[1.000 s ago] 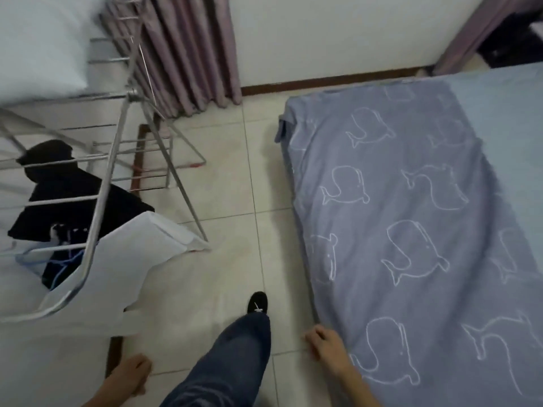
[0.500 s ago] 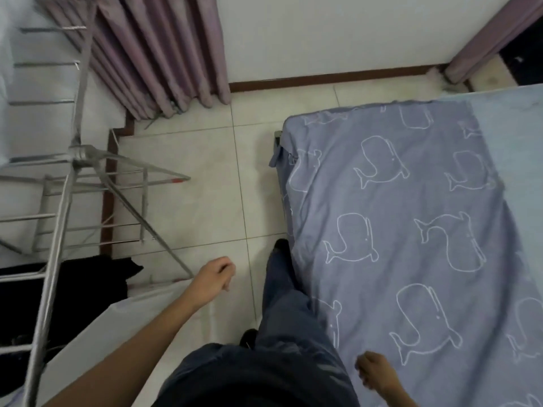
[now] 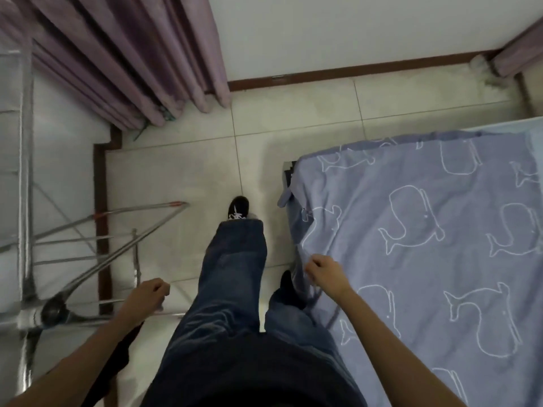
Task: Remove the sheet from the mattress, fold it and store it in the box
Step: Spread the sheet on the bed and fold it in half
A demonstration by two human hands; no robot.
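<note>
Sheet (image 3: 426,245): lavender-blue cloth printed with white whale outlines. It lies spread over the mattress on the right side of the room, and its far-left corner is pulled down over the edge (a small tab of cloth sticks out there).
Mattress: hidden under the sheet. A pale blue strip (image 3: 505,128) shows along the far edge, and I cannot tell whether that is the mattress itself.
Right hand (image 3: 323,271): fingers curled in, right at the sheet's left edge and near the person. The cloth puckers a little just beside the knuckles, but I cannot tell whether any of it is pinched.
Left hand (image 3: 147,298): clenched into a fist with nothing in it, hanging over the floor just beside the near leg of the drying rack.
Drying rack (image 3: 26,201): bare steel tubing on the left, its legs splayed out over the tiles.
Legs: blue jeans (image 3: 235,274), with one black shoe (image 3: 238,208) planted on the floor between the rack and the bed.
Floor (image 3: 176,171): pale square tiles, running to a brown baseboard (image 3: 352,72) at the far wall.
Curtain (image 3: 132,54): mauve, in heavy folds, hanging at the far left down to the tiles.
</note>
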